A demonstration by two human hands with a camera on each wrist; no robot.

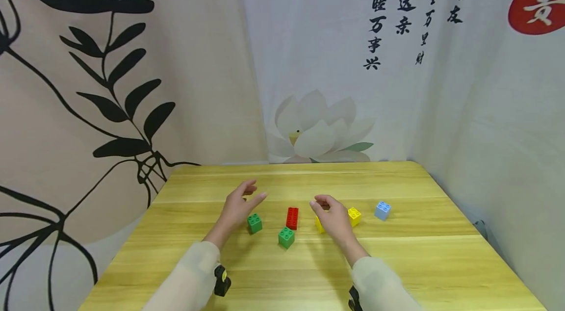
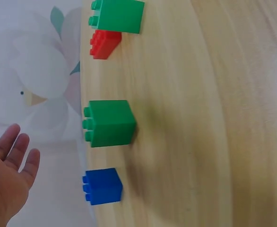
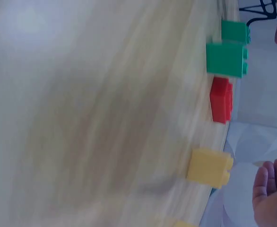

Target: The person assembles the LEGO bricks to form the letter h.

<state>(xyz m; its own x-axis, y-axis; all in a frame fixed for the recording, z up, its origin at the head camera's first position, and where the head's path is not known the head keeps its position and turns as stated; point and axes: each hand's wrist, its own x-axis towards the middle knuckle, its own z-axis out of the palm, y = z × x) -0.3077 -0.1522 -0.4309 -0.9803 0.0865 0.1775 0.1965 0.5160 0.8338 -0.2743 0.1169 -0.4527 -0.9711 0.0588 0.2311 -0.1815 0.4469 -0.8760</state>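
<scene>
My left hand (image 1: 238, 208) hovers above the table's left part with relaxed fingers and holds nothing. Just right of it stands a green toy brick (image 1: 254, 222). In the left wrist view a dark blue brick (image 2: 103, 187) sits beside that green one; the head view does not show it. A red brick (image 1: 292, 218) and a second green brick (image 1: 286, 237) stand between the hands. My right hand (image 1: 333, 215), its fingers loosely bent around nothing, partly covers a yellow brick (image 1: 320, 224). Another yellow brick (image 1: 354, 216) is just right of that hand.
A light blue brick (image 1: 382, 210) stands farther right on the wooden table (image 1: 441, 262). Behind the table's far edge hangs a printed curtain (image 1: 212, 80) with leaves, a lotus and characters.
</scene>
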